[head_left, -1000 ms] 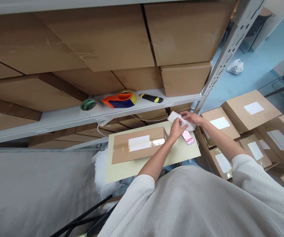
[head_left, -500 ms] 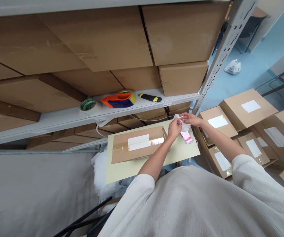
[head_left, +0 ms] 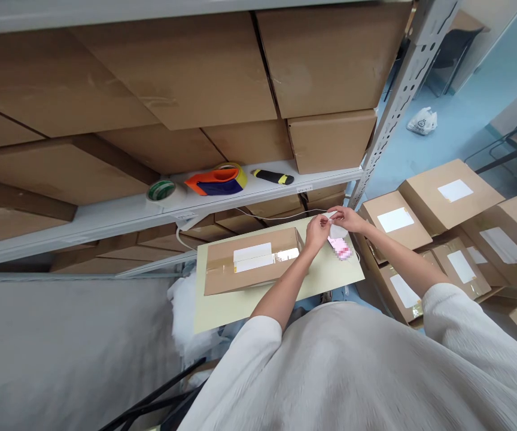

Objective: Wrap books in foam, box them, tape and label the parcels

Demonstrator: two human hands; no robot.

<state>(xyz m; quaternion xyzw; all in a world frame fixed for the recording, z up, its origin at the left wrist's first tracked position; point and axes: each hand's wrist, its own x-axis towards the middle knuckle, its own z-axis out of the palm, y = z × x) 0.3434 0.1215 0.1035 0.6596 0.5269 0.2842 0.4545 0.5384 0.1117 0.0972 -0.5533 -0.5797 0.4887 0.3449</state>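
Above the right end of the pale yellow board (head_left: 316, 287), my left hand (head_left: 318, 233) and my right hand (head_left: 347, 219) come together. Both pinch a small white paper label (head_left: 338, 231), their fingertips almost touching; its exact shape is partly hidden by the fingers. Just under the hands lies a pink item (head_left: 341, 248), too blurred to name. Left of my left forearm, a taped cardboard box (head_left: 222, 263) rests on the board. White labels (head_left: 254, 257) are stuck to its top.
A shelf (head_left: 267, 190) in front bears a green-cored tape roll (head_left: 165, 191), an orange-and-blue tape dispenser (head_left: 218, 181), a black-and-yellow box cutter (head_left: 273, 176) and stacked cartons (head_left: 222, 66). More labelled boxes (head_left: 451, 197) are piled at the right. A white cable (head_left: 276, 218) runs behind the board.
My right hand has closed in on my left at the white paper label, its fingers now pinched instead of spread. The box and the pink item stay put.
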